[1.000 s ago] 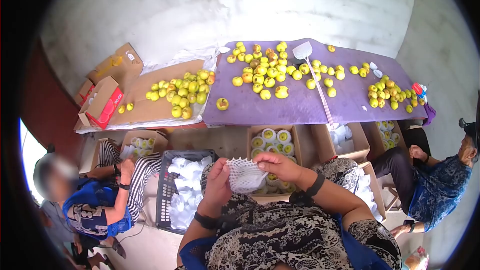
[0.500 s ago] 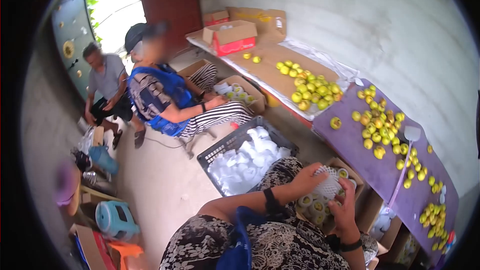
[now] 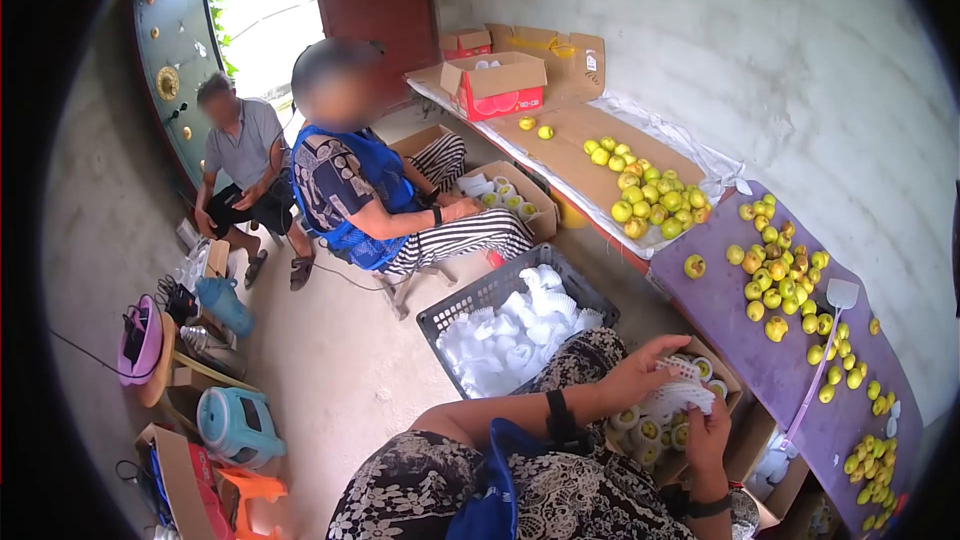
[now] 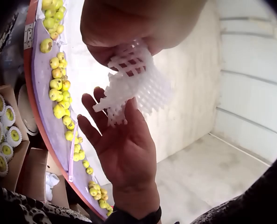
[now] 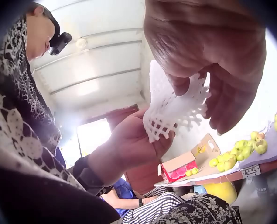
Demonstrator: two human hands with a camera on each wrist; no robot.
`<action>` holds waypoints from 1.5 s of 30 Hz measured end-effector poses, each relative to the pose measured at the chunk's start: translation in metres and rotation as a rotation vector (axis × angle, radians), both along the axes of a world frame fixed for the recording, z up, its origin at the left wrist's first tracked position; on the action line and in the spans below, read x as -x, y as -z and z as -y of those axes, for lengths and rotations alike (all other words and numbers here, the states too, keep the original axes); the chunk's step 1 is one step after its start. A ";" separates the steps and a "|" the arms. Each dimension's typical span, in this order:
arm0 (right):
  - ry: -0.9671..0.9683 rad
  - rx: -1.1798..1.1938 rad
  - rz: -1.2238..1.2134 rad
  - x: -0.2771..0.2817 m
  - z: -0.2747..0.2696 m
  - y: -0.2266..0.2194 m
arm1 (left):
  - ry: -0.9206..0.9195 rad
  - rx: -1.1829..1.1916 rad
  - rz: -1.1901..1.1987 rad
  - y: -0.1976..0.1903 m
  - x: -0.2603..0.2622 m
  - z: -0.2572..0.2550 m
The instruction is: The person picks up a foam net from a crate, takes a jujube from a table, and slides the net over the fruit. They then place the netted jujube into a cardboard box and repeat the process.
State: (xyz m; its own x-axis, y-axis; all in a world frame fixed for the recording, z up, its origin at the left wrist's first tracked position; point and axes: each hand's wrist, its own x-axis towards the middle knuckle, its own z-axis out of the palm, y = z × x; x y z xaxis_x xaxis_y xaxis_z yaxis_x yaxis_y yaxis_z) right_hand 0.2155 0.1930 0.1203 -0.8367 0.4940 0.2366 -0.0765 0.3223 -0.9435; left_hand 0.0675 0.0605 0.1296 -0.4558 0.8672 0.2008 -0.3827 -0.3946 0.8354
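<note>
A white foam net (image 3: 680,392) is held in front of the lap, loosely spread between both hands. My left hand (image 3: 640,380) pinches its upper part, with one finger stretched out over it. On the near side, my right hand (image 3: 708,435) holds the lower edge. In the left wrist view the right hand (image 4: 129,154) has its thumb against the net (image 4: 133,84), its other fingers spread behind. The right wrist view has the net (image 5: 168,102) between my left hand (image 5: 124,144) and right hand (image 5: 208,60). No apple is visible inside it.
A black crate (image 3: 490,290) of foam nets stands left of my knees. Beneath my hands is a box of netted apples (image 3: 645,435). Loose apples (image 3: 785,275) and a fly swatter (image 3: 842,293) lie on the purple table cover (image 3: 720,300). Two people sit at the left.
The head view has swung left, bringing the doorway and seated people into view. Over the last half second the net has changed from rounded to flatter, and my left fingers have stretched out.
</note>
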 end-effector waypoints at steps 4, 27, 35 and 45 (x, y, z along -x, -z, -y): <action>0.231 -0.445 -0.222 0.003 0.003 -0.013 | 0.045 -0.045 -0.053 0.014 0.002 -0.005; -0.145 0.152 -0.090 -0.007 -0.002 -0.036 | 0.405 0.358 -0.602 0.000 0.004 -0.012; -0.433 0.034 -0.037 0.000 0.001 -0.056 | 0.569 0.186 -0.376 0.021 -0.018 -0.017; -0.448 -0.452 -0.151 0.000 0.012 -0.046 | 0.593 0.056 -0.682 0.075 -0.004 -0.028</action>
State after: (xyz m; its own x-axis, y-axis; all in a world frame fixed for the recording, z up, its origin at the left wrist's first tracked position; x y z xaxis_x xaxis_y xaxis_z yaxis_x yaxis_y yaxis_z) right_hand 0.2155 0.1807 0.1659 -0.8797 -0.0707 0.4703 -0.4169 0.5904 -0.6911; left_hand 0.0712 0.0881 0.0551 0.2713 0.9383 0.2145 0.0744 -0.2426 0.9673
